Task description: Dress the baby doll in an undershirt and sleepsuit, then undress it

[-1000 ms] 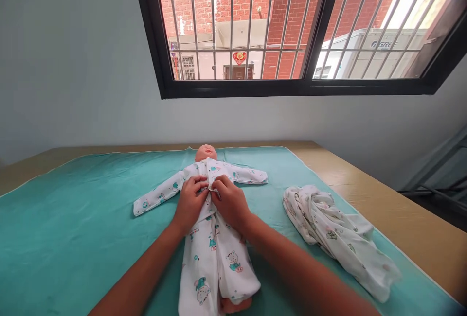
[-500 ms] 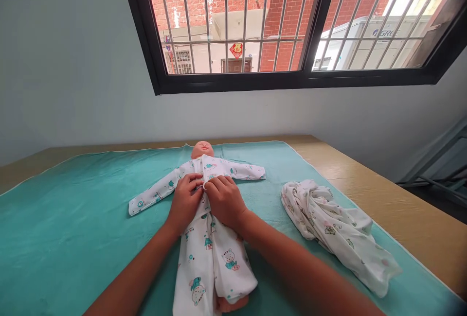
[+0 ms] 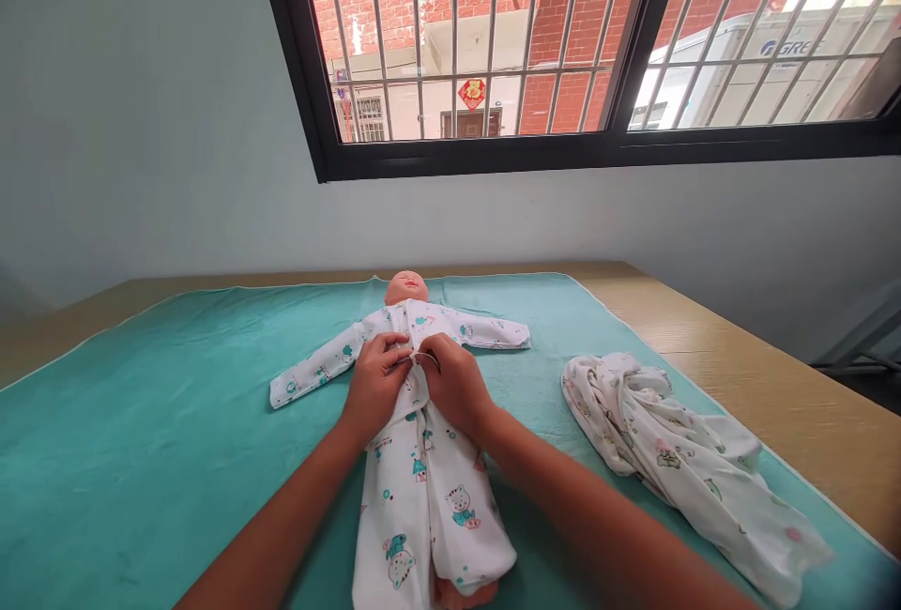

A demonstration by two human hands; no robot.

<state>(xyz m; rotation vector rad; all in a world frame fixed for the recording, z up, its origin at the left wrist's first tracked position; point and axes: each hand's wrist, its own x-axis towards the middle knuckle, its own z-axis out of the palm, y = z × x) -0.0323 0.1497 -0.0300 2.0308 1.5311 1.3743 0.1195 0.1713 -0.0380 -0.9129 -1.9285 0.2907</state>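
A baby doll (image 3: 406,287) lies on its back on a teal cloth (image 3: 141,422), dressed in a white printed romper (image 3: 429,497) with sleeves spread out. My left hand (image 3: 376,385) and my right hand (image 3: 454,383) rest side by side on the doll's chest. Both pinch the romper's front edges together at the middle, fingers curled closed on the fabric. The doll's feet show bare at the bottom edge.
A second crumpled white printed garment (image 3: 676,460) lies on the cloth to the right. The cloth covers a wooden table (image 3: 774,385) set against a pale wall. A barred black-framed window (image 3: 563,47) is above, facing a brick building.
My hands stay pinched at the doll's chest, fingers shifting slightly on the front closure. The view has shifted a little, so everything sits slightly further right.
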